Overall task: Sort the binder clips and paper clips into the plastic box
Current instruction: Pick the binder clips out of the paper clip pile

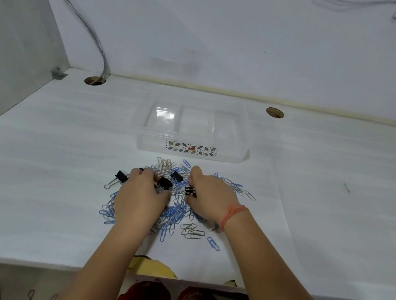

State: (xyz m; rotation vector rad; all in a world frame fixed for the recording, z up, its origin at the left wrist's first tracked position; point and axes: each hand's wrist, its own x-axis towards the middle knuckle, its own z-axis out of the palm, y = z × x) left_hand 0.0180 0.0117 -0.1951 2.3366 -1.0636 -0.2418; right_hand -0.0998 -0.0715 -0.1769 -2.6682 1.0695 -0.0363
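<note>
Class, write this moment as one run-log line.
phase: picking | left hand: fingers in clip pile, grip unclear | right hand: pinches binder clip | plastic box: looks empty

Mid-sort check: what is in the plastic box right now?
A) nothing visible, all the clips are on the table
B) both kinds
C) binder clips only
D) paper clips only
A: the clear plastic box shows only bare compartments, while the paper clips and black binder clips lie in one mixed pile in front of it, where the left hand and right hand rest.
</note>
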